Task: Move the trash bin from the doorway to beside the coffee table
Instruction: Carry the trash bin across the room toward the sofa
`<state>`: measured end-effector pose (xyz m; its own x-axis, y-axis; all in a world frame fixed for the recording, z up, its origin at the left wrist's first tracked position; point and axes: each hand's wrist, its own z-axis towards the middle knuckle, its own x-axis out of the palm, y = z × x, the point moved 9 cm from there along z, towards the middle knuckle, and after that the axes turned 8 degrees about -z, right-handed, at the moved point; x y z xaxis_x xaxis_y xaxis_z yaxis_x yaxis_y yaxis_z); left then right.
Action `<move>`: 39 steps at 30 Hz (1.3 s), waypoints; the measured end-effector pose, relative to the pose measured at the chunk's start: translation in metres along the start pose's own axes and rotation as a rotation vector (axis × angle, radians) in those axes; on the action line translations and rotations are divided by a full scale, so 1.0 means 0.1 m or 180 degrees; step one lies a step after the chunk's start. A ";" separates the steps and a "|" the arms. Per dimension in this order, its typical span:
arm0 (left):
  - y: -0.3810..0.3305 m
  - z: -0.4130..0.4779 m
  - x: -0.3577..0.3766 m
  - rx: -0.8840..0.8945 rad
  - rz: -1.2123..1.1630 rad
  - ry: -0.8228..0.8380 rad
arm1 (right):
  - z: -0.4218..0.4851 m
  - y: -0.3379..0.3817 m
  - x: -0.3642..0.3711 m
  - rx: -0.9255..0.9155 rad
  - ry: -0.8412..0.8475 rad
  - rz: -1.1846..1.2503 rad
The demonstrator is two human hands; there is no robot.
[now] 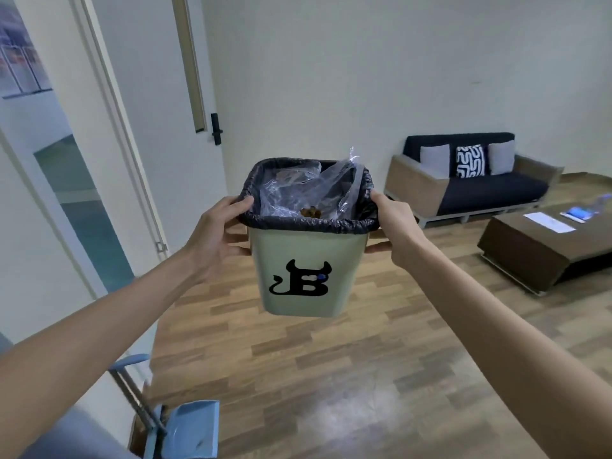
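A pale green trash bin (308,270) with a black bull-shaped letter on its front hangs in the air at the centre of the view, well above the wooden floor. A black liner wraps its rim, and clear plastic wrap and a few brown scraps lie inside. My left hand (218,233) grips the bin's left rim and side. My right hand (394,226) grips the right rim and side. The dark brown coffee table (530,253) stands low at the right, some way beyond the bin.
A white door (165,94) with a black handle stands open at the left, beside the doorway. A blue dustpan (188,432) with a long handle leans at the lower left. A dark sofa (473,180) with cushions sits against the far wall. Papers and a phone lie on the coffee table.
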<state>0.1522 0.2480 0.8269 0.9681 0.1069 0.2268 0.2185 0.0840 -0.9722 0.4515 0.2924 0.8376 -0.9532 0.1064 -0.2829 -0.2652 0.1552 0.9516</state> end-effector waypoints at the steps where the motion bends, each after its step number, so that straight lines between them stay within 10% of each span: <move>1: -0.02 0.04 0.08 -0.0007 -0.0014 0.0042 | 0.00 0.03 -0.08 0.0002 -0.0008 -0.0013; 39: 1.03 4.10 4.06 -0.0470 -0.0264 0.1894 | 3.24 -0.45 -2.98 0.0668 -0.1759 0.0416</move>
<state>0.5176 0.7066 0.8427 0.8404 -0.4687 0.2721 0.2694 -0.0743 -0.9602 0.7943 0.5717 0.8405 -0.7445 0.6234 -0.2390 -0.0631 0.2907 0.9547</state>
